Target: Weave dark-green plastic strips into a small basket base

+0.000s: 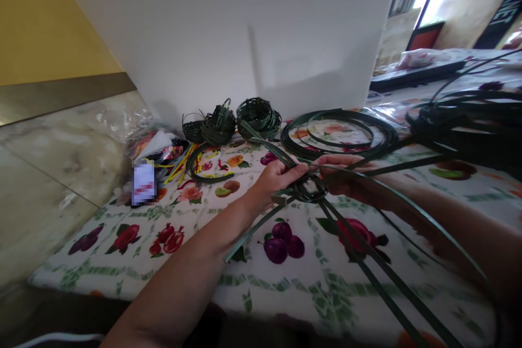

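1. The left hand (280,178) is closed, with its thumb pressing on the small, ring-shaped woven piece of dark green flat strips (305,194), which is between both hands, above the white fruit-patterned tablecloth (261,304).
2. The right hand (345,171) is at the other side of this piece, its fingers narrow beside a long, thin, shiny green strip (408,200); whether it pinches this strip, I cannot tell.
3. The step in hand seems to be weaving; the next move probably calls for firm left hold while the strip is guided.
4. Crossing strips partly hide the right fingers; the dark green bundle (460,136) is blurred and cut off at the edge.
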Action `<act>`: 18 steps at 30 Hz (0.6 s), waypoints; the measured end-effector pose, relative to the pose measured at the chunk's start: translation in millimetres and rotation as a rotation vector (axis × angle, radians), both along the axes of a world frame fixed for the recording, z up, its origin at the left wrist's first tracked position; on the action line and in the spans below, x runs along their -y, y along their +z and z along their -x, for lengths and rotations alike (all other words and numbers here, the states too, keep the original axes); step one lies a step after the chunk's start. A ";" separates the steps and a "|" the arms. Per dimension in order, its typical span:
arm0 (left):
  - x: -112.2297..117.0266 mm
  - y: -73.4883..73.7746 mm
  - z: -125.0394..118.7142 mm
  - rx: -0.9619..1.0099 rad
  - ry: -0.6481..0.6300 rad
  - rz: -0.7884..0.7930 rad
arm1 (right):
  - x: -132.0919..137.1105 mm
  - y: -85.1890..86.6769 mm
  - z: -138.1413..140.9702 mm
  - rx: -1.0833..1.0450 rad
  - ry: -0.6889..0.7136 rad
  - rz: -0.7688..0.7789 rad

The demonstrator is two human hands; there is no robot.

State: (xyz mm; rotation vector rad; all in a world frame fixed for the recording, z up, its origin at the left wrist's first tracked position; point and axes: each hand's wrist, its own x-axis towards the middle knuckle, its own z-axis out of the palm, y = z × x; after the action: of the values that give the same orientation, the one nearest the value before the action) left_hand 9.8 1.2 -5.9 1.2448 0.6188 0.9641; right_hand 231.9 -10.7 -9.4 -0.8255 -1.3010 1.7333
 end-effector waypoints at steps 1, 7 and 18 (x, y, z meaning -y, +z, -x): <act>0.1 0.6 0.1 -0.009 -0.007 -0.005 | 0.2 0.5 -1.7 0.006 -0.006 0.002; -2.0 -0.9 0.6 -0.010 -0.020 -0.030 | 4.7 9.3 0.4 0.062 -0.068 0.020; -5.3 -8.8 1.8 0.009 -0.017 -0.087 | 0.2 5.5 1.6 0.042 -0.079 0.006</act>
State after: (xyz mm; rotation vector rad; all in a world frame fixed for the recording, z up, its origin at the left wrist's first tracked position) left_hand 8.0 6.5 -14.6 1.3201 0.5640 0.9906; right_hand 230.3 -10.9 -3.9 -0.9095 -1.2743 1.6670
